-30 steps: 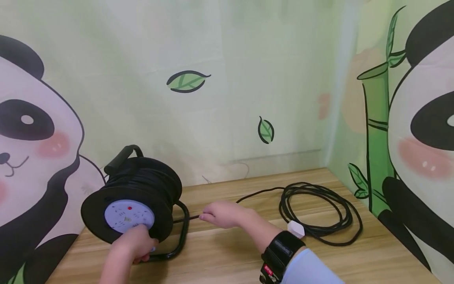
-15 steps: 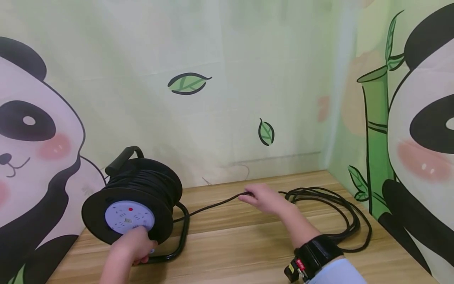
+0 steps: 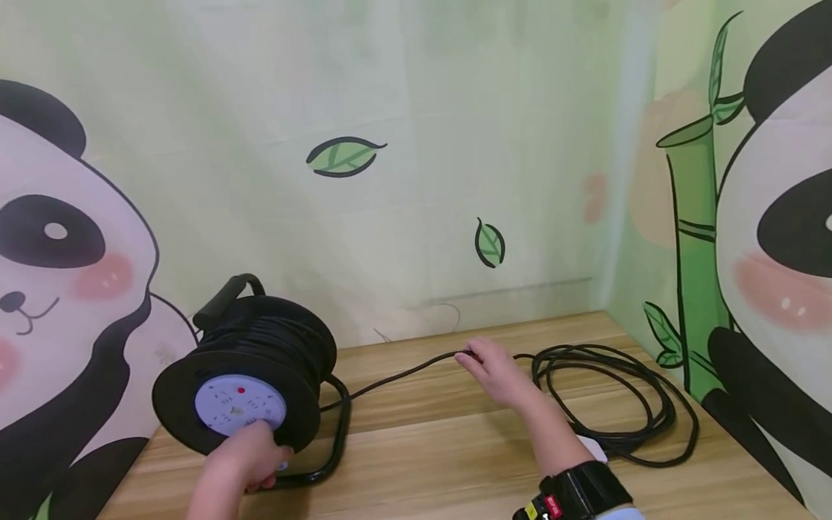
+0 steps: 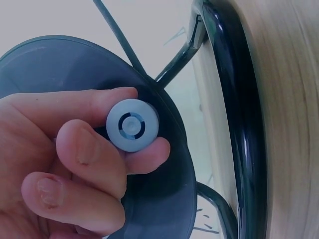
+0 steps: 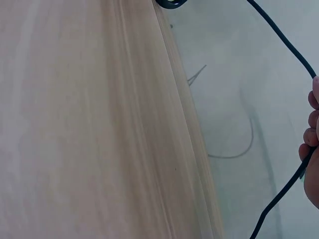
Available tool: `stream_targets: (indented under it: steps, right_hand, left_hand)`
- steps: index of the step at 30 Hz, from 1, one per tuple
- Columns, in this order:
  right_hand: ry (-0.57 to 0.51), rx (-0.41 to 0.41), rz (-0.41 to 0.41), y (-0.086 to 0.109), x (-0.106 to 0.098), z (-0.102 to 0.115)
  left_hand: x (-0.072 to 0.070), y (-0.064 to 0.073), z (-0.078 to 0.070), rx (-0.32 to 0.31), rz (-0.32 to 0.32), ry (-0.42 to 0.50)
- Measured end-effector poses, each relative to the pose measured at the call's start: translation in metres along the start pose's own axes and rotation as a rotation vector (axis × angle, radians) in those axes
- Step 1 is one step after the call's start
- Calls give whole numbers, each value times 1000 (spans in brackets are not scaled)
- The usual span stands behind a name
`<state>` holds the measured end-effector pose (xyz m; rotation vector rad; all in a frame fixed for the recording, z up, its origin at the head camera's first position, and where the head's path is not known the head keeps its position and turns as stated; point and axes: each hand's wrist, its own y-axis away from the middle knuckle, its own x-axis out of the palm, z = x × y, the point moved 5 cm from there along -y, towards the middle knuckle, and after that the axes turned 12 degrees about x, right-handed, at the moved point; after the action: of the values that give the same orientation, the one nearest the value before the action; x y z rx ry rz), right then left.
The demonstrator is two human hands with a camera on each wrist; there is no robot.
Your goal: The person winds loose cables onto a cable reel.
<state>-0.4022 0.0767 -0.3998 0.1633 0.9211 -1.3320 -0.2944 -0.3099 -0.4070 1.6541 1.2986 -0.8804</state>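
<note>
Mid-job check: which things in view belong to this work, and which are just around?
In the job:
Cable reel
Knob, pinched by the left hand
Black cable, gripped by the right hand
White block, likely its plug

Just around:
Panda backdrop
Wrist strap
Tabletop, mere support

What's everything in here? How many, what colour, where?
table: 1, wood-coloured, bottom
cable reel: 1, black, table's left
socket panel: 1, pale blue, reel's face
knob: 1, grey-blue, on reel
loose cord: 1, black, coiled, table's right
likely plug: 1, white, by cord
backdrop: 1, pale green, behind
printed pandas: 2, black-and-white, both sides
floating leaves: 2, green, backdrop's middle
bamboo: 1, green, right
left hand: 1, bare, holding knob
right hand: 1, bare, holding cord
wristband: 1, black, right wrist
sleeve: 1, light blue, bottom
</note>
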Motion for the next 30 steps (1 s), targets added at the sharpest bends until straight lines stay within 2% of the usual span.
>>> stream_targets:
  steps: [10, 16, 19, 26, 30]
  right_hand:
    - [-31, 12, 31, 2, 0, 4]
    - [-62, 38, 41, 4, 5, 6]
    - [-73, 55, 43, 3, 11, 8]
    - [-62, 82, 6, -1, 32, 17]
    - [-67, 92, -18, -3, 43, 24]
  left_hand:
    - [-6, 5, 1, -18, -4, -9]
    - [0, 5, 6, 6, 36, 46]
    - [2, 3, 13, 29, 38, 72]
    - [1, 4, 40, -21, 7, 184]
    - [-4, 7, 53, -23, -31, 206]
